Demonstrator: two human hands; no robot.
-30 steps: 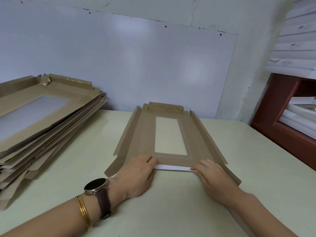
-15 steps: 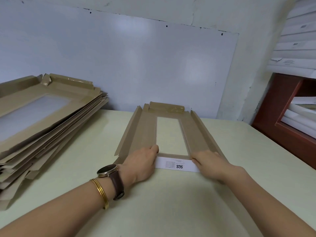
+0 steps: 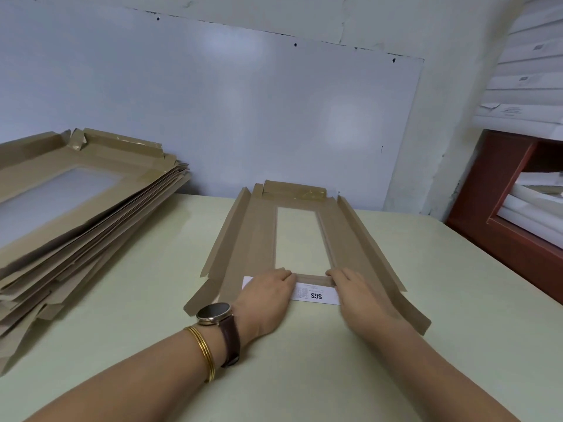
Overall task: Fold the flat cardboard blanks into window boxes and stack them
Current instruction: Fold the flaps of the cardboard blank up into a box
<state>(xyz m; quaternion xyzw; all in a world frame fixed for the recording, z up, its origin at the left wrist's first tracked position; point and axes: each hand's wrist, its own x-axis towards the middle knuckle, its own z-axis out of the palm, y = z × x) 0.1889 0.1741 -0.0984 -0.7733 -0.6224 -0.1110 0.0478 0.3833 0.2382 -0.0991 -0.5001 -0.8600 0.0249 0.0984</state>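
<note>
Both bare forearms reached forward and converged. The left hand (image 3: pixel 268 295) lay palm-down, fingers together and nearly straight, pressing flat. The right hand (image 3: pixel 355 292) mirrored it close beside, palm-down, fingertips level with the left's, slightly blurred.

brown blank (image 3: pixel 240 239), pale green table (image 3: pixel 158 300)

A cardboard blank (image 3: pixel 249 239) lies on the table (image 3: pixel 426 330), a stack of blanks (image 3: pixel 76 214) left of it, shelves (image 3: pixel 518 233) right.
</note>
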